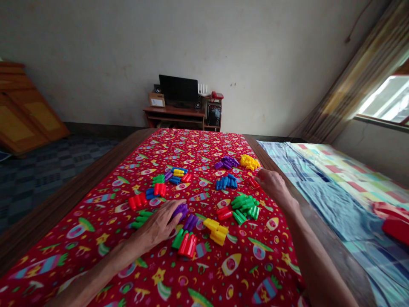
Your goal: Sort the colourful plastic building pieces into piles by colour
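My left hand (164, 219) is closed around a purple toy block (181, 210), with a second purple block (191, 223) just beside its fingertips. Under the left wrist side lie green blocks (142, 218), partly hidden. Over at the table's right side, my right hand (273, 184) has its fingers curled at a red block (253, 183); its fingertips are partly hidden. Nearer to me sit a red block (187, 245) joined to a green block (177, 239), and yellow blocks (217, 232).
Blue (226, 182), purple (227, 162), yellow (249, 162) and green (244, 207) block piles lie on the red patterned cloth (236, 273). A mixed coloured row (172, 175) is further left. Beyond stand a desk with a monitor (179, 89) and, at right, a bed (332, 179).
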A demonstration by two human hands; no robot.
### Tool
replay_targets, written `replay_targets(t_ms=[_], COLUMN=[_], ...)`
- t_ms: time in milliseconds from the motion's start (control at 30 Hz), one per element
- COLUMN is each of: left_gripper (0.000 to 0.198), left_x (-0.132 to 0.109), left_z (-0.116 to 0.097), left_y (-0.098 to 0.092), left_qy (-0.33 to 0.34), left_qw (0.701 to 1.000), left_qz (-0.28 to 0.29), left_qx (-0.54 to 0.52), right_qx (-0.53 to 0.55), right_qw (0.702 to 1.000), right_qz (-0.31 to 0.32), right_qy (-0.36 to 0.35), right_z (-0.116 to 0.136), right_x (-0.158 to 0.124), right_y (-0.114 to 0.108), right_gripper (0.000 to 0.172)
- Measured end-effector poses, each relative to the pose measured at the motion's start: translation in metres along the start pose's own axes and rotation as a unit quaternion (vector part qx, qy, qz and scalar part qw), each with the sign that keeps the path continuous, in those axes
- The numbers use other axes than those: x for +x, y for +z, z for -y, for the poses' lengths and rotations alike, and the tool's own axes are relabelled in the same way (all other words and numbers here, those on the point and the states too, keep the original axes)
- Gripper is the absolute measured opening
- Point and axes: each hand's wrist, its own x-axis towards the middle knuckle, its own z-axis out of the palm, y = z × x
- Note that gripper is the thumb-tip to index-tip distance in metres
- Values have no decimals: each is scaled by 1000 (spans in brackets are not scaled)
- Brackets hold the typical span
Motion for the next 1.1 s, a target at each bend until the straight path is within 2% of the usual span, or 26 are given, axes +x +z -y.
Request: replay_targets(t_ms=[67, 133, 200, 233, 333, 400, 467, 567, 700, 800, 900, 1100], left_gripper=[45, 45, 46, 47, 47, 45, 44, 43, 43, 44, 44, 44], left_x=[0, 0, 1, 1, 0, 0, -1, -1, -2, -2, -1, -1], left_z=[-3, -6, -6, -6, -4, -4, -4, -4, -2, -1, -3, 0], left_y=[-3, -4, -4, -4, -3, -2, -2, -2, 1, 1, -1, 2], left_qy=[-10, -17, -16, -14, -4, 0, 0, -2, 1, 10, 18, 14], left_qw=[1000, 1000, 1000, 1000, 1000, 1000, 1000, 1000, 1000, 1000, 1000, 1000], left_qz=[9, 16, 19, 19, 13, 8, 3, 3, -3, -6, -3, -14], left_qx=[3, 7, 13, 16, 24, 26, 27, 25, 16, 15, 12, 16], right_qx=[72, 127, 120, 97, 38, 55, 106, 182, 207, 190, 173, 136], right_qw=[990, 953, 919, 912, 916, 914, 915, 932, 960, 966, 969, 981], right_qz=[31, 103, 145, 139, 56, 25, 21, 10, -93, -157, -171, -131], right_qy=[-121, -255, -347, -373, -397, -402, -389, -312, -163, -79, -35, 31], right_z=[23, 45, 63, 68, 73, 70, 66, 55, 18, -20, -45, -54], right_x=[-9, -23, -40, -48, -65, -64, -52, -24, 11, 24, 30, 29], right_y=[0, 10, 27, 37, 60, 67, 63, 43, 22, 26, 37, 52], right_gripper=[20, 17, 20, 23, 28, 28, 20, 12, 26, 35, 39, 35])
